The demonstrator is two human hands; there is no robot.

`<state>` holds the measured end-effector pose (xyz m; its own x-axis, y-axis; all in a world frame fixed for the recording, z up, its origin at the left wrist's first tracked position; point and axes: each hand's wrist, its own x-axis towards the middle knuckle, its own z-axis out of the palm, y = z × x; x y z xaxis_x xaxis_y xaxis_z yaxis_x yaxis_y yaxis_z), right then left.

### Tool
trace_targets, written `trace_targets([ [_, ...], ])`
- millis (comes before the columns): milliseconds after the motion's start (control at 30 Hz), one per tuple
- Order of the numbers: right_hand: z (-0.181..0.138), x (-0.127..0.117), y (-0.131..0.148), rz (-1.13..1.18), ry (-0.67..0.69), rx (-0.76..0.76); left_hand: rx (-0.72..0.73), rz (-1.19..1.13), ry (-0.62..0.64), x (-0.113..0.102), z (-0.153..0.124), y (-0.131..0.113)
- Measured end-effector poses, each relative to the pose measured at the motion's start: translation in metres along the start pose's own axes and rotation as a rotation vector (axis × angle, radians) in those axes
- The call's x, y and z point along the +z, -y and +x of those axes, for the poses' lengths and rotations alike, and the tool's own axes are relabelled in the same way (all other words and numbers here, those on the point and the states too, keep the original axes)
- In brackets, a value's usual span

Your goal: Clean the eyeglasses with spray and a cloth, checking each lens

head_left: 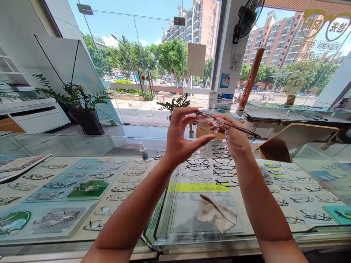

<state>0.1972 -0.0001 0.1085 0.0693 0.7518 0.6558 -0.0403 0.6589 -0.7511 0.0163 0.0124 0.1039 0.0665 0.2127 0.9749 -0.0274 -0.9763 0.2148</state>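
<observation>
A pair of eyeglasses [230,126] with a dark upper rim and clear lenses is raised above the glass counter, lenses facing me. Printed marks show on the lenses. My left hand [178,140] curls around the left end of the frame, fingertips at its upper corner and thumb stretched below the lens. Behind the other lens, my right hand [238,140] grips the frame, its fingers partly hidden by the glasses. Below the hands, a crumpled beige cleaning cloth [218,213] lies on the countertop. A small white spray bottle [143,151] stands to the left.
Under the counter glass [161,219] lie rows of eyeglasses [197,167]. A brown-backed board or mirror [290,142] leans on the right. Potted plants [85,106] stand beyond the counter, before a glass door and windows. A wall fan [248,18] hangs above.
</observation>
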Motion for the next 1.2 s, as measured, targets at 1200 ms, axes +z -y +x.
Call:
trace_targets([
  [1200,-0.009,0.002,0.016,-0.223,0.204,-0.426,-0.944,-0.768,0.381,-0.015,0.001,0.019],
])
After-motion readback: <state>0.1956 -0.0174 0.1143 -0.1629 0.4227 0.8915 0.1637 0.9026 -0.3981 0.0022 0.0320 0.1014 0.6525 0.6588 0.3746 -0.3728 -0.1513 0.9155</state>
